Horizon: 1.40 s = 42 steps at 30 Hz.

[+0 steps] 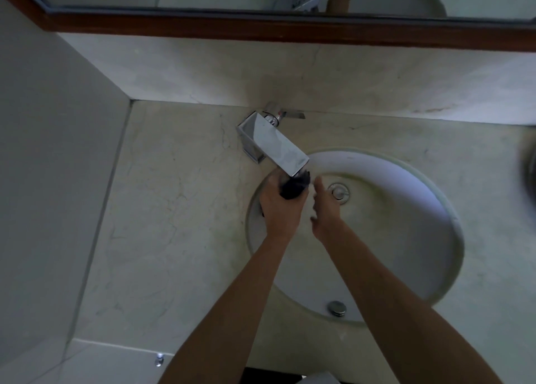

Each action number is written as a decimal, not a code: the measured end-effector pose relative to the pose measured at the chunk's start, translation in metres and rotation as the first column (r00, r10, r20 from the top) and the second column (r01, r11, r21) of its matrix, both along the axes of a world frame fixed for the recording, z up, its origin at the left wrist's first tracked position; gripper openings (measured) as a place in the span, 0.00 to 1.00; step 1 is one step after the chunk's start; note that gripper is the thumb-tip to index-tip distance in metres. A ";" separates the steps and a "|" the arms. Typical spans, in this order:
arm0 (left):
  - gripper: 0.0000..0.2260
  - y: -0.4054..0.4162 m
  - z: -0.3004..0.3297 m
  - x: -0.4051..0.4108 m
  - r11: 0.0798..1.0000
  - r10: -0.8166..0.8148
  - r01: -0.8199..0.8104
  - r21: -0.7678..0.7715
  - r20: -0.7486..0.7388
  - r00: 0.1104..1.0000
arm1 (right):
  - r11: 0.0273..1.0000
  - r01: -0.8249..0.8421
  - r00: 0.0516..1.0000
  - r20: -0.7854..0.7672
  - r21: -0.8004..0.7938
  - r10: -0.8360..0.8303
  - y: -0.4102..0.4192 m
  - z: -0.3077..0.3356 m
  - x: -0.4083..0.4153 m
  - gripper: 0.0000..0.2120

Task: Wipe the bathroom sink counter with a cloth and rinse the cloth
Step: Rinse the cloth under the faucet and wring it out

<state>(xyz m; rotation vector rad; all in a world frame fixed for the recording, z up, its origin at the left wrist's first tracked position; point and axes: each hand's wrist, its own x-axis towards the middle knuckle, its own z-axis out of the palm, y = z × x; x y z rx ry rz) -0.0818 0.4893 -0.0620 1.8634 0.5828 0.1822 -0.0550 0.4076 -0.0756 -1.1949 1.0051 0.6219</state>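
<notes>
A dark, bunched-up cloth [293,188] sits right under the spout of the chrome faucet [272,143], over the left side of the round white sink [406,180]. My left hand [280,206] grips the cloth from below and behind. My right hand [324,206] is just to the right of the cloth, fingers straight and pointing toward it, apart from it by a small gap. Both hands are inside the basin. The marble counter [179,209] surrounds the sink.
The faucet's lever handle [285,114] points right at the back wall. A drain plug [338,192] lies at the basin's centre and an overflow hole [336,308] at its near wall. A wood-framed mirror [261,21] hangs above. A blurred dark object [529,177] sits at the right edge.
</notes>
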 end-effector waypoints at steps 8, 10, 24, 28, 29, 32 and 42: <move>0.16 -0.003 0.005 -0.005 0.998 -0.040 0.041 0.042 -0.011 0.999 | 0.881 0.050 0.997 -0.080 0.471 -0.013 0.015 -0.009 0.002 0.26; 0.17 0.001 0.003 -0.013 0.995 -0.095 0.096 0.028 -0.028 0.995 | 0.918 0.030 0.998 -0.068 0.397 -0.003 0.015 -0.010 0.010 0.32; 0.45 0.011 -0.024 -0.018 0.891 -0.431 0.356 -0.280 -0.281 0.858 | 0.802 -0.484 0.662 0.453 -0.350 0.597 -0.034 0.001 0.016 0.26; 0.36 0.003 -0.022 0.004 0.895 -0.426 0.364 -0.260 -0.252 0.869 | 0.768 -0.573 0.558 0.550 -0.286 0.621 -0.039 0.015 0.013 0.25; 0.28 0.002 -0.019 0.007 0.900 -0.421 0.366 -0.236 -0.256 0.870 | 0.742 -0.622 0.536 0.554 -0.251 0.637 -0.040 0.020 0.014 0.22; 0.14 0.001 -0.015 0.011 0.916 -0.396 0.356 -0.185 -0.276 0.876 | 0.669 -0.721 0.478 0.569 -0.181 0.669 -0.046 0.026 0.014 0.26; 0.08 0.006 -0.011 0.009 0.961 -0.209 0.151 -0.233 -0.249 0.946 | 0.850 -0.292 0.590 0.617 -0.439 0.521 -0.051 0.049 0.023 0.18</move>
